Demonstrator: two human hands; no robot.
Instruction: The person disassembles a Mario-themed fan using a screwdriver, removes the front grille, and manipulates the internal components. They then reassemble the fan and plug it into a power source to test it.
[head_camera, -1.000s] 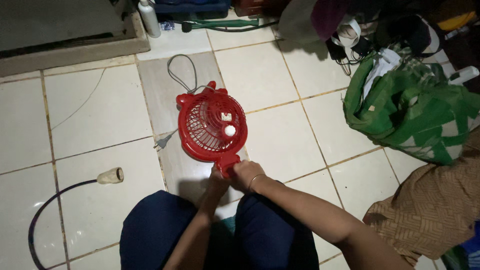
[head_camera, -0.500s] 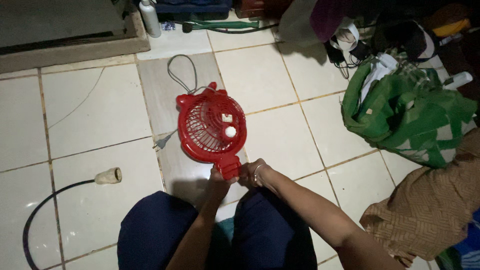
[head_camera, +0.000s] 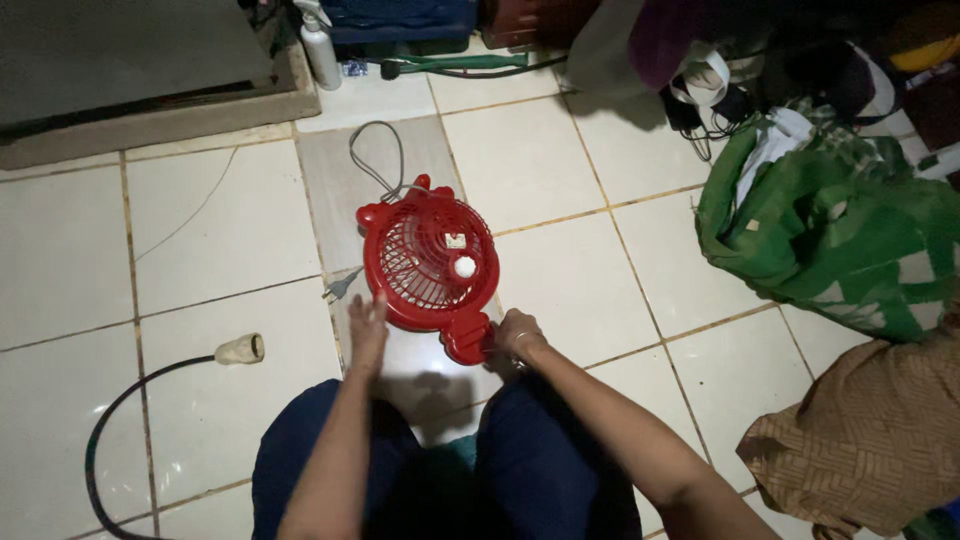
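A small red fan (head_camera: 432, 262) lies flat on the tiled floor, grille up, with a white hub (head_camera: 464, 266) near its middle. Its grey cord (head_camera: 375, 160) loops away at the far side and its plug (head_camera: 340, 288) rests at the fan's left. My left hand (head_camera: 367, 322) lies on the floor, fingers apart, touching the fan's near-left rim. My right hand (head_camera: 514, 337) is closed on the red base tab (head_camera: 467, 344) at the fan's near edge. My knees in dark blue trousers (head_camera: 300, 450) fill the bottom of the view.
A black cable with a beige socket end (head_camera: 240, 349) lies at the left. A green bag (head_camera: 840, 240) and patterned brown cloth (head_camera: 860, 450) lie at the right. A white bottle (head_camera: 321, 48) and a raised step (head_camera: 150, 110) stand at the back.
My left hand has left the fan's base tab and moved left to the fan's near-left rim, fingers spread. My right hand stays at the tab.
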